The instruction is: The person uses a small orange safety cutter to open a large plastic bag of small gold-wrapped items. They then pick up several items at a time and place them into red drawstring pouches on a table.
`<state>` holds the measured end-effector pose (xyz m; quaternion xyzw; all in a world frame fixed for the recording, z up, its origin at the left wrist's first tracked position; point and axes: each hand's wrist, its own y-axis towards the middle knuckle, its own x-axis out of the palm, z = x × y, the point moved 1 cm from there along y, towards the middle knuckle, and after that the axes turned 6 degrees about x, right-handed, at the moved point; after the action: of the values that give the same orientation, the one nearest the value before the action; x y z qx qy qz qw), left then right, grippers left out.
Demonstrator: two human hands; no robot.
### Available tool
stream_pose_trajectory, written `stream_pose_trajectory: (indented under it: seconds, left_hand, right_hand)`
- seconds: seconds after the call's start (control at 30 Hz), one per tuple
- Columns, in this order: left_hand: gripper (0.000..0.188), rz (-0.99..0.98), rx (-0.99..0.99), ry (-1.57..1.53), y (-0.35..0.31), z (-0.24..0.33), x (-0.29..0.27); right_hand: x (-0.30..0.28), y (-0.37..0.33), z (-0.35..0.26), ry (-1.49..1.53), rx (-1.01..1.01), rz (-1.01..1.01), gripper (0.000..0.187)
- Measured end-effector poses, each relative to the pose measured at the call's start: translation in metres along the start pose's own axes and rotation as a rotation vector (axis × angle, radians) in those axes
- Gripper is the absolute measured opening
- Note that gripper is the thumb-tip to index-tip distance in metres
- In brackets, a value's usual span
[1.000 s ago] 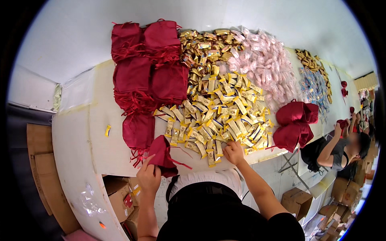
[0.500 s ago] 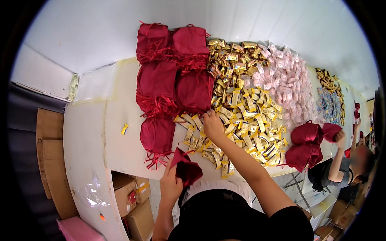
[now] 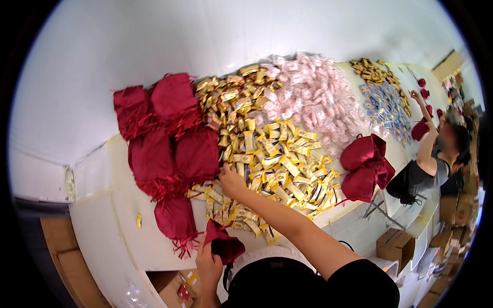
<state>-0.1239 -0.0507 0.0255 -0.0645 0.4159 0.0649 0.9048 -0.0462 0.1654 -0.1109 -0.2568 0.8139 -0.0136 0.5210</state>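
Note:
My left hand grips the rim of a dark red fabric drawstring pouch at the table's near edge, its mouth open toward me. With fingers bent together, my right hand is at the left margin of a heap of yellow-and-cream wrapped snack bars. Anything between those fingertips is hidden. Just left of that hand lie stacks of red pouches with ribbon ties. One more red pouch rests nearer to me, beyond the one I hold.
Gold-wrapped sweets, pink-and-clear packets and blue packets lie farther along the table. Open red pouches stand at right, beside a co-worker with a raised arm. One snack bar lies apart at left. Cardboard boxes stand below.
The view has swung to the right. My hands keep much the same places at the pouch and the bars. The co-worker's arm has gone from the near red pouches to reaching farther along the table.

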Motion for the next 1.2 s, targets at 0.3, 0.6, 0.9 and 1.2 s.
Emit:
stream_pose_trajectory:
  seconds: [0.3, 0.6, 0.9, 1.2]
  left_hand:
    - [0.046, 0.059, -0.050, -0.018, 0.046, 0.026, -0.017]
    - [0.045, -0.043, -0.003, -0.004, 0.068, 0.022, -0.005]
    - [0.050, -0.034, 0.004, -0.122, 0.078, 0.042, -0.027]
    - [0.071, -0.236, 0.188, -0.089, 0.064, 0.050, -0.014]
  right_hand:
    - [-0.117, -0.016, 0.156, 1.146, 0.237, 0.501, 0.041]
    - [-0.186, 0.071, 0.272, 0.103, 0.628, 0.587, 0.049]
    - [-0.211, 0.037, 0.240, 0.888, 0.320, 0.559, 0.045]
    - [-0.129, -0.151, 0.010, 1.387, 0.171, -0.872, 0.050]
